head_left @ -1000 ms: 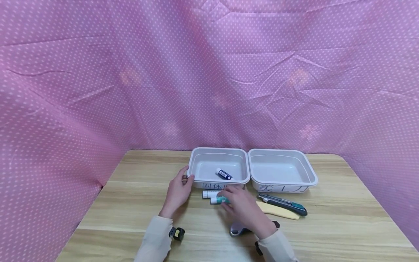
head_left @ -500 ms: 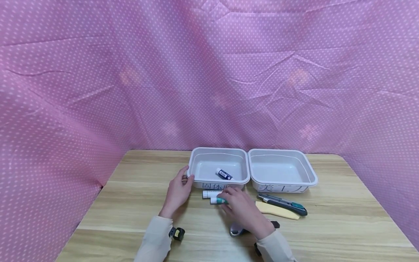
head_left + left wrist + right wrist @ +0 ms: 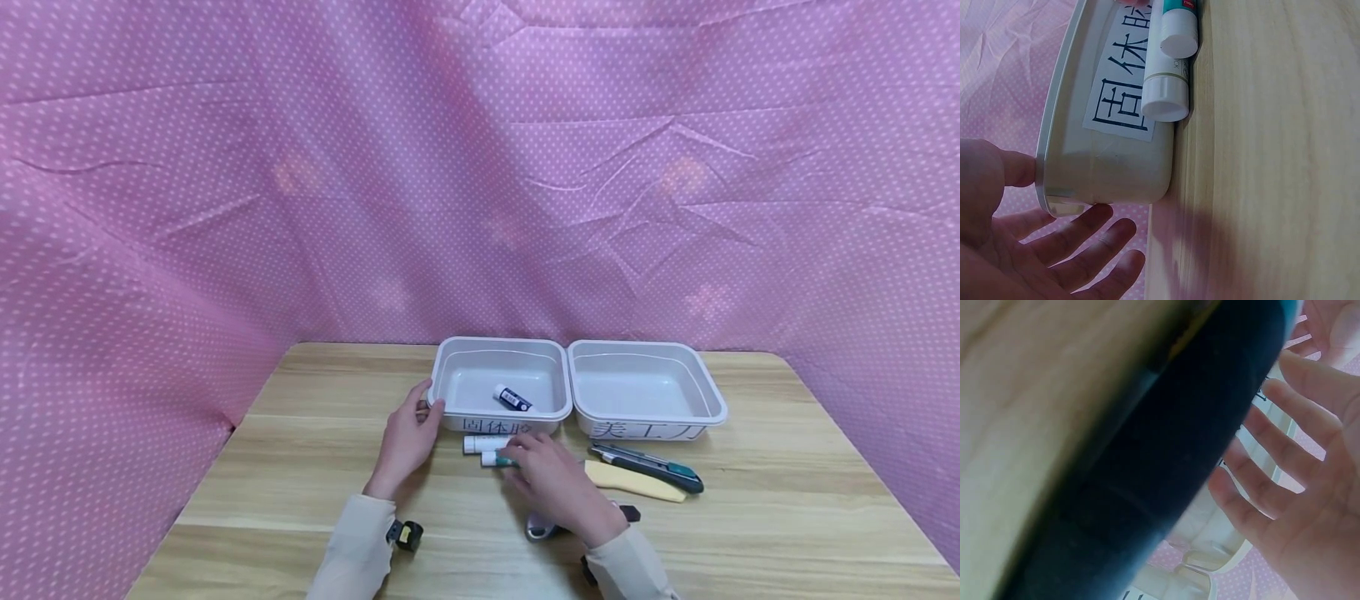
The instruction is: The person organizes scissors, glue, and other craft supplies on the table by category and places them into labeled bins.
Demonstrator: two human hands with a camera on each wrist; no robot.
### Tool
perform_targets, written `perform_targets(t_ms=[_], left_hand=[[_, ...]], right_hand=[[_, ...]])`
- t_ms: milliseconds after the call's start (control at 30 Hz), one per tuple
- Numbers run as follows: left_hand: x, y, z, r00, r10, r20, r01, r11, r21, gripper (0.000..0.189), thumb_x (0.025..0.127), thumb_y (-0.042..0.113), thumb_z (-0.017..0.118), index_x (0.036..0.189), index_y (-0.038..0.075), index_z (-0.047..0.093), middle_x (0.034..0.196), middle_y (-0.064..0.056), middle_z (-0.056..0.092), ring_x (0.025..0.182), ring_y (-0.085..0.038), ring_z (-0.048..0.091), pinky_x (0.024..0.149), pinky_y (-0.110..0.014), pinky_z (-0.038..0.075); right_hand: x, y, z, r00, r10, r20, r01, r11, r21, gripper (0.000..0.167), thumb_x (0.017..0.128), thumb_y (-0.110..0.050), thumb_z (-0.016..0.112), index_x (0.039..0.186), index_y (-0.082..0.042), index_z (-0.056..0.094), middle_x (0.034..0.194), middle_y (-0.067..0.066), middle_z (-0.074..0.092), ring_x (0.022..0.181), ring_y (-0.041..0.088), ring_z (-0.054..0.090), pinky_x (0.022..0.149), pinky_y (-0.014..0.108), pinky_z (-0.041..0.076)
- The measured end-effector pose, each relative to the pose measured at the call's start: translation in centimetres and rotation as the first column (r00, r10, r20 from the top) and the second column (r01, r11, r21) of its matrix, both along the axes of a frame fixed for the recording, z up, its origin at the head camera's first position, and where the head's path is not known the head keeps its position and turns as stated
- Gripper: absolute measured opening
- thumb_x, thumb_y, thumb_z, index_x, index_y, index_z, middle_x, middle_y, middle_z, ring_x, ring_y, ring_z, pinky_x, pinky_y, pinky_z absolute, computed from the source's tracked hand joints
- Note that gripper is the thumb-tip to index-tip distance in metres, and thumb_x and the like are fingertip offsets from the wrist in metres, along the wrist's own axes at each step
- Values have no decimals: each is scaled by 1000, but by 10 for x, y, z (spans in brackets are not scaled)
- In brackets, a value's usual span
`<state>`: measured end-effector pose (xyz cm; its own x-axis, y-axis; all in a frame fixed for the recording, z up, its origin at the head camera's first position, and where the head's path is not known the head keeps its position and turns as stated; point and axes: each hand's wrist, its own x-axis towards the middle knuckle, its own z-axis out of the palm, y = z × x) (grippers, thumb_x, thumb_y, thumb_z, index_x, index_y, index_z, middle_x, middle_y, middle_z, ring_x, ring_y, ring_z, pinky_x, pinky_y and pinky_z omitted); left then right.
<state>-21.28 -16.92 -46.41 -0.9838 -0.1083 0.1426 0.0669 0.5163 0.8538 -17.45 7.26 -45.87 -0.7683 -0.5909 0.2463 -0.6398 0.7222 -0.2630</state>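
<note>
My left hand (image 3: 408, 442) holds the front left corner of a white plastic box (image 3: 453, 404), its thumb on the rim and fingers round the end wall. A dark blue glue stick (image 3: 513, 398) lies inside that box. Before it on the table lie a white glue stick (image 3: 480, 445) and, nearer me, a green and white glue stick (image 3: 491, 459). Over their right ends is my right hand (image 3: 558, 487), fingertips at the green and white one and covering part of it. Its fingers (image 3: 1285, 447) look spread and only slightly bent in the right wrist view.
A second white box (image 3: 712, 400) adjoins the first on the right; both bear labels in Chinese characters. A black and teal utility knife (image 3: 648, 468) and a yellow one (image 3: 633, 482) lie before it. A greyish tool (image 3: 542, 527) is partly under my right wrist.
My right hand has shifted very slightly left, and its fingers cover more of the green and white glue stick. My left hand has stayed at the box corner.
</note>
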Motion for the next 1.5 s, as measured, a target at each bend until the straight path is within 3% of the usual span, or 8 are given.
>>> perform_targets(t_ms=[300, 833, 1300, 1500], left_hand=[[-1, 0, -4, 1000, 10, -27, -11, 1000, -20, 52, 105, 25, 57, 152, 4, 45, 124, -23, 69, 111, -33, 70, 100, -49, 57], [1, 1, -1, 1000, -1, -27, 1, 1000, -9, 53, 106, 24, 57, 152, 3, 44, 124, -24, 69, 111, -34, 70, 99, -49, 57], [2, 1, -1, 1000, 2, -20, -2, 1000, -12, 53, 106, 24, 57, 153, 4, 44, 126, -25, 68, 113, -35, 69, 99, -49, 57], [1, 2, -1, 1000, 5, -22, -5, 1000, -14, 52, 106, 24, 57, 152, 4, 44, 125, -25, 68, 113, -35, 69, 99, -49, 57]], right_hand=[[2, 1, 0, 999, -1, 37, 0, 1000, 20, 33, 93, -21, 75, 123, -9, 72, 126, 8, 69, 115, 29, 62, 103, 49, 52], [1, 1, -3, 999, -12, 44, 11, 1000, 19, 26, 94, -21, 74, 119, -12, 74, 115, 3, 69, 108, 24, 61, 99, 47, 54], [3, 2, -1, 998, -14, 56, 14, 1000, 3, 30, 87, -9, 79, 116, -12, 74, 115, 5, 69, 109, 25, 62, 98, 48, 55], [4, 3, -2, 997, -17, 77, 15, 1000, 27, 28, 86, -9, 79, 113, -14, 75, 109, 2, 72, 99, 22, 65, 86, 43, 58]])
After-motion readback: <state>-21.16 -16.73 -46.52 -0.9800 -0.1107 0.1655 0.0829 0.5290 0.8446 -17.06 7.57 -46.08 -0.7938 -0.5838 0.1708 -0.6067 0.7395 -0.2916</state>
